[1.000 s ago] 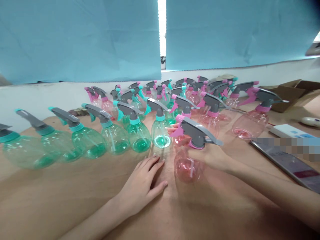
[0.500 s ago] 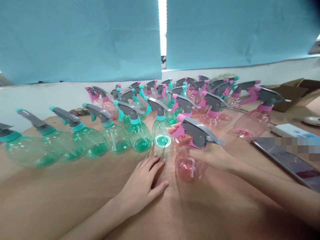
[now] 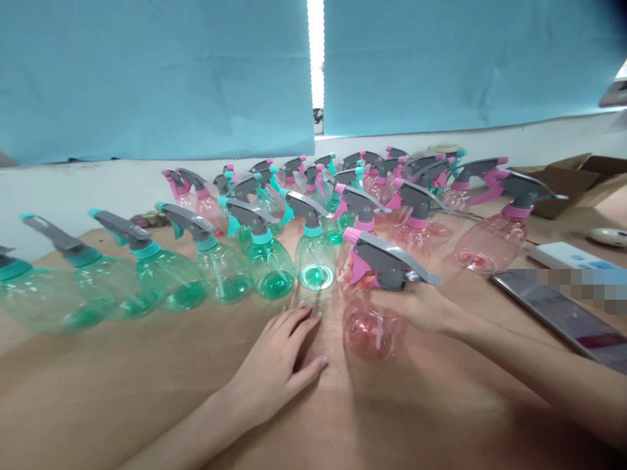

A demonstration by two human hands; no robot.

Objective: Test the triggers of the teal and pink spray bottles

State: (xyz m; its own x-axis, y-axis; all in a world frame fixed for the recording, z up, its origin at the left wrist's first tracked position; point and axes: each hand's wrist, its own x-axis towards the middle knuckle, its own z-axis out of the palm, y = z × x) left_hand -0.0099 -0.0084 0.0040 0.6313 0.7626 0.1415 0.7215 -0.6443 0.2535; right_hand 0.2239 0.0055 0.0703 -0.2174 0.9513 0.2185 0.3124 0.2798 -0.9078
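Observation:
My right hand [image 3: 416,305] is wrapped round the neck of a pink spray bottle [image 3: 372,333], just under its grey and pink trigger head. The bottle is upright at the near side of the others, and its body partly hides my fingers. My left hand [image 3: 281,349] lies flat on the table [image 3: 161,385], fingers spread, holding nothing. Just beyond its fingertips stands a green spray bottle [image 3: 316,261], beside another green spray bottle [image 3: 271,267]. Behind the held bottle is a further pink spray bottle [image 3: 414,235].
A row of green spray bottles [image 3: 171,281] runs leftward. Several pink and green ones crowd behind. On the right are a pink spray bottle [image 3: 494,238], a phone [image 3: 553,320], a white box [image 3: 563,254], a white mouse [image 3: 607,236] and an open cardboard box [image 3: 563,186]. Blue curtains [image 3: 157,78] hang behind.
My right hand's raised fingers have closed in around the pink bottle's neck beneath the trigger. My left hand stays flat in place. The view has shifted slightly.

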